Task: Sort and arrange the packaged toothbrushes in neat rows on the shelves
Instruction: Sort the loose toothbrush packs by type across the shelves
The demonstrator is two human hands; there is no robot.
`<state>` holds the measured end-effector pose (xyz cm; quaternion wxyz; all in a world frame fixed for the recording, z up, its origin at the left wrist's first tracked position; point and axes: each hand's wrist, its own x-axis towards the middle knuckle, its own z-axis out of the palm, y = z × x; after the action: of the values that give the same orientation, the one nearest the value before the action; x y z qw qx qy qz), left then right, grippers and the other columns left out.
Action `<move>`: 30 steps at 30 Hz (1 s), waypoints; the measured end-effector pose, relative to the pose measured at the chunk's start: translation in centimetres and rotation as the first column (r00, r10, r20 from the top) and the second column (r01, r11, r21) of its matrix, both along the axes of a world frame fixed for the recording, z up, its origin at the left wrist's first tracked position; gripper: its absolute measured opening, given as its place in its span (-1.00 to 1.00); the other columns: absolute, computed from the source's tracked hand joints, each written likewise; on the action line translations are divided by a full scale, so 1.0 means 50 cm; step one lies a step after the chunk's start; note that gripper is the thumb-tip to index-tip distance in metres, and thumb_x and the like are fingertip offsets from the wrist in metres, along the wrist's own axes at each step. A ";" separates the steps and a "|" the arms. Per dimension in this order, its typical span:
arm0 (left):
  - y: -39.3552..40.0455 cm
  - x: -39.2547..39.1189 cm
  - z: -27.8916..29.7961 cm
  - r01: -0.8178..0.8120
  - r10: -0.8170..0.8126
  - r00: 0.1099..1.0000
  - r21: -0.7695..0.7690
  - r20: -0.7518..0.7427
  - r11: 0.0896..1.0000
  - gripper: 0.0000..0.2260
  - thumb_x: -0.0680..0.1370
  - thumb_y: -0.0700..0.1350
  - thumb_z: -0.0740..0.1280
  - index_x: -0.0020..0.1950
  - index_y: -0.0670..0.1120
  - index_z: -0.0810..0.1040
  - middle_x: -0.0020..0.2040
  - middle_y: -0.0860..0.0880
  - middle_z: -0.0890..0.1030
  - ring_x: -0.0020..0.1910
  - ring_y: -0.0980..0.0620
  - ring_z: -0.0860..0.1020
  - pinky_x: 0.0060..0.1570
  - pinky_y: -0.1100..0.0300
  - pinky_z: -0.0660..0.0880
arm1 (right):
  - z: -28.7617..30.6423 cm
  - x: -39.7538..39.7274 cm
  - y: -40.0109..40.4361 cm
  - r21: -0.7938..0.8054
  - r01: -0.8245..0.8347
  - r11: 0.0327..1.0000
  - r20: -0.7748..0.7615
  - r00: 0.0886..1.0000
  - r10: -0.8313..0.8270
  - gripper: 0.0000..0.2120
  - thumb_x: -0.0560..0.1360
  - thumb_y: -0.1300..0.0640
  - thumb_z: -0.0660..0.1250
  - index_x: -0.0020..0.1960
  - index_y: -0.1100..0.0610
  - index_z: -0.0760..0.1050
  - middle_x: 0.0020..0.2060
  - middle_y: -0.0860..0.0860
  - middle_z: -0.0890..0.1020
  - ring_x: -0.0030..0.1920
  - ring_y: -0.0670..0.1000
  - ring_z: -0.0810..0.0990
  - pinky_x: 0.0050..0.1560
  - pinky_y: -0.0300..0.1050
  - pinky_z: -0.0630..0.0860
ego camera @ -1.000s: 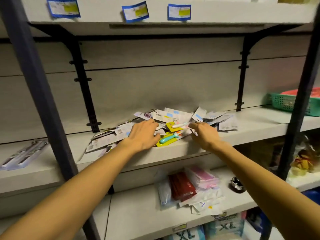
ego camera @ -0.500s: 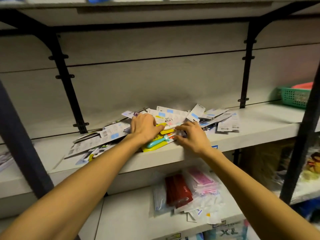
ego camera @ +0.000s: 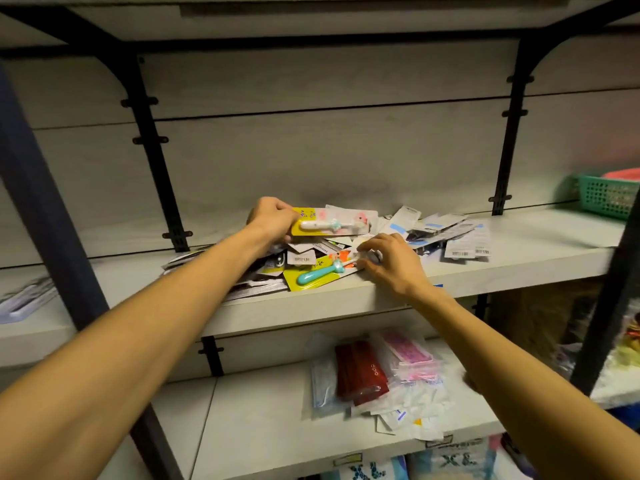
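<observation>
A loose pile of packaged toothbrushes [ego camera: 446, 233] lies on the middle shelf [ego camera: 519, 268]. My left hand [ego camera: 273, 218] grips a yellow-carded pack with a white toothbrush [ego camera: 332, 224], lifted above the pile. Below it, a second yellow pack holding a teal-handled toothbrush [ego camera: 313, 274] rests near the shelf's front edge. My right hand [ego camera: 389, 259] has curled fingers pinching the right end of that teal pack. More packs are hidden under my left forearm.
A green basket [ego camera: 606, 195] stands at the far right of the same shelf. Black brackets [ego camera: 152, 147] flank the bay. The lower shelf holds a red packet [ego camera: 360, 372] and pink and white bagged goods. Another packaged item [ego camera: 24, 299] lies at far left.
My left hand has picked the white-toothbrush pack up off the pile and raised it. My right hand has shifted slightly right onto the teal pack's end.
</observation>
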<state>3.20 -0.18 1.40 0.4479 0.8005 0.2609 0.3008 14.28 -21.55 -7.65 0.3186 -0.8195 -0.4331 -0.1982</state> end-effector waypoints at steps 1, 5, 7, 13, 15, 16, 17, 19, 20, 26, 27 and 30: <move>0.012 -0.011 0.004 -0.006 0.006 1.000 -0.015 0.015 1.000 -0.87 0.53 -0.20 0.41 -0.19 -0.04 0.54 -0.17 -0.11 0.64 -0.27 -0.10 0.61 -0.06 -0.01 0.63 | 0.004 0.000 0.001 0.006 -0.009 1.000 0.005 1.000 0.009 -0.74 0.55 -0.01 0.38 0.19 0.04 0.63 0.15 0.00 0.62 0.16 0.09 0.48 0.05 0.03 0.48; 0.062 -0.058 0.018 -0.058 0.070 0.990 -0.093 0.125 0.994 -0.90 0.57 -0.22 0.40 -0.10 -0.07 0.53 -0.01 -0.15 0.63 -0.21 -0.08 0.62 -0.02 -0.05 0.65 | 0.031 0.006 0.006 0.024 -0.038 0.999 0.075 0.997 0.036 -0.75 0.56 0.02 0.36 0.19 0.06 0.62 0.20 0.02 0.61 0.19 0.11 0.51 0.10 0.05 0.50; 0.080 -0.083 0.019 -0.089 0.116 0.977 -0.153 0.181 0.984 -0.92 0.57 -0.24 0.40 -0.01 -0.11 0.53 0.03 -0.15 0.62 -0.23 -0.06 0.61 -0.09 0.03 0.64 | 0.050 0.009 0.006 -0.028 -0.016 0.999 0.179 0.984 0.021 -0.75 0.58 -0.01 0.35 0.20 0.05 0.62 0.23 0.00 0.61 0.22 0.10 0.51 0.08 0.02 0.51; 0.091 -0.132 -0.005 -0.003 0.136 0.948 -0.418 0.288 0.908 -0.68 0.53 -0.32 0.43 0.27 -0.20 0.52 0.08 -0.21 0.64 -0.25 -0.01 0.62 -0.39 0.23 0.63 | 0.117 0.023 -0.023 -0.139 0.130 0.982 0.350 0.934 -0.074 -0.76 0.56 0.02 0.37 0.20 0.04 0.61 0.23 0.01 0.62 0.29 0.14 0.50 0.09 0.05 0.53; 0.085 -0.137 -0.014 0.057 0.095 0.952 -0.472 0.292 0.880 -0.60 0.51 -0.35 0.42 0.34 -0.22 0.49 0.14 -0.21 0.63 -0.19 -0.01 0.63 -0.37 0.23 0.64 | 0.134 0.029 -0.047 -0.132 0.197 0.971 0.389 0.912 -0.132 -0.76 0.56 0.03 0.36 0.21 0.06 0.59 0.27 0.03 0.60 0.33 0.16 0.46 0.09 0.07 0.50; 0.081 -0.138 -0.017 0.087 0.067 0.954 -0.488 0.291 0.868 -0.59 0.51 -0.37 0.41 0.35 -0.22 0.48 0.16 -0.21 0.63 -0.16 -0.01 0.64 -0.33 0.22 0.65 | 0.141 0.031 -0.060 -0.123 0.231 0.965 0.406 0.899 -0.163 -0.75 0.57 0.03 0.36 0.22 0.07 0.57 0.31 0.04 0.57 0.37 0.18 0.43 0.13 0.10 0.49; 0.076 -0.139 -0.021 0.122 0.031 0.957 -0.500 0.287 0.857 -0.60 0.52 -0.38 0.40 0.35 -0.23 0.49 0.18 -0.21 0.63 -0.14 -0.01 0.64 -0.30 0.21 0.66 | 0.146 0.030 -0.073 -0.112 0.265 0.958 0.416 0.888 -0.197 -0.74 0.57 0.04 0.36 0.23 0.08 0.56 0.36 0.06 0.53 0.42 0.21 0.38 0.18 0.13 0.47; 0.066 -0.141 -0.028 0.208 -0.068 0.958 -0.516 0.277 0.831 -0.63 0.52 -0.41 0.36 0.32 -0.25 0.54 0.23 -0.19 0.64 -0.07 -0.02 0.66 -0.23 0.19 0.67 | 0.150 0.024 -0.096 -0.097 0.326 0.940 0.421 0.869 -0.258 -0.70 0.58 0.06 0.35 0.29 0.09 0.52 0.45 0.09 0.44 0.49 0.25 0.29 0.30 0.21 0.41; 0.060 -0.141 -0.031 0.251 -0.121 0.955 -0.519 0.272 0.817 -0.64 0.52 -0.43 0.34 0.30 -0.25 0.56 0.26 -0.16 0.63 0.00 -0.05 0.67 -0.16 0.17 0.67 | 0.148 0.020 -0.105 -0.092 0.348 0.933 0.423 0.862 -0.280 -0.68 0.58 0.06 0.34 0.31 0.11 0.49 0.46 0.11 0.43 0.50 0.25 0.27 0.34 0.23 0.37; 0.034 -0.169 -0.040 0.382 -0.293 0.923 -0.517 0.248 0.766 -0.68 0.52 -0.48 0.28 0.25 -0.29 0.55 0.18 -0.28 0.64 0.11 -0.15 0.65 -0.03 0.13 0.66 | 0.145 -0.056 -0.123 0.109 0.362 0.926 0.346 0.859 -0.377 -0.77 0.61 -0.01 0.30 0.16 0.12 0.47 0.05 0.14 0.63 0.04 0.21 0.52 -0.07 0.00 0.36; 0.033 -0.178 -0.040 0.392 -0.305 0.919 -0.520 0.249 0.759 -0.67 0.52 -0.50 0.27 0.26 -0.31 0.53 0.16 -0.29 0.63 0.06 -0.15 0.65 -0.05 0.12 0.66 | 0.143 -0.076 -0.117 0.181 0.354 0.917 0.285 0.874 -0.394 -0.75 0.62 -0.04 0.28 0.15 0.13 0.48 0.00 0.13 0.63 -0.01 0.20 0.51 -0.12 -0.02 0.32; 0.038 -0.211 -0.041 0.428 -0.347 0.904 -0.509 0.251 0.747 -0.65 0.50 -0.54 0.26 0.26 -0.34 0.50 0.05 -0.28 0.65 -0.09 -0.14 0.67 -0.11 0.12 0.67 | 0.135 -0.147 -0.083 0.364 0.332 0.870 0.069 0.922 -0.381 -0.69 0.63 -0.11 0.22 0.17 0.12 0.44 -0.04 0.12 0.61 -0.08 0.16 0.54 -0.16 0.06 0.43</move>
<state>-7.36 1.73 -0.67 0.7293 0.6499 0.1321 0.1684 6.94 -25.72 -0.91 0.3845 -0.8008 -0.2535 -0.3829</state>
